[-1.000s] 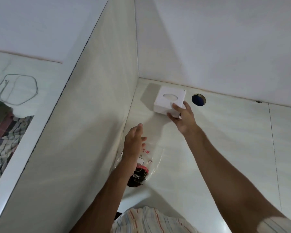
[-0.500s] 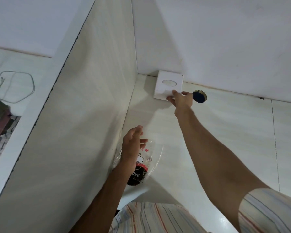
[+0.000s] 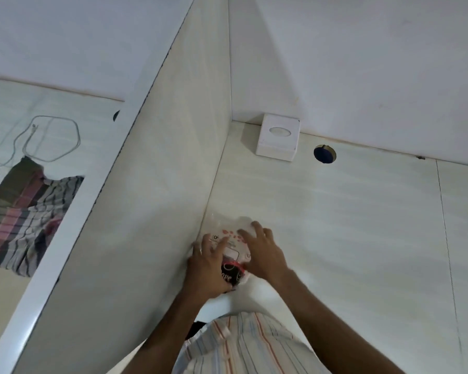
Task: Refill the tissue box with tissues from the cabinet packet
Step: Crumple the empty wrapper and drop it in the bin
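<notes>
Tissue packet (image 3: 231, 251) lies at lower centre of frame on the pale shelf surface (image 3: 362, 225), tight against the side panel (image 3: 146, 211). Judgement: thin clear plastic, nearly flat, so light, limp and slippery; best pinched at a loose film edge or gathered from both ends rather than pressed flat. Left hand (image 3: 207, 268) lies palm-down over the dark printed end, fingers spread and slightly curled, touching the film; no closed grip visible. Right hand (image 3: 265, 255) rests on the packet's right side, fingers extended, likewise not clenched. Tissue box (image 3: 278, 140) stands upright in the back corner, upper centre, well apart from both hands.
</notes>
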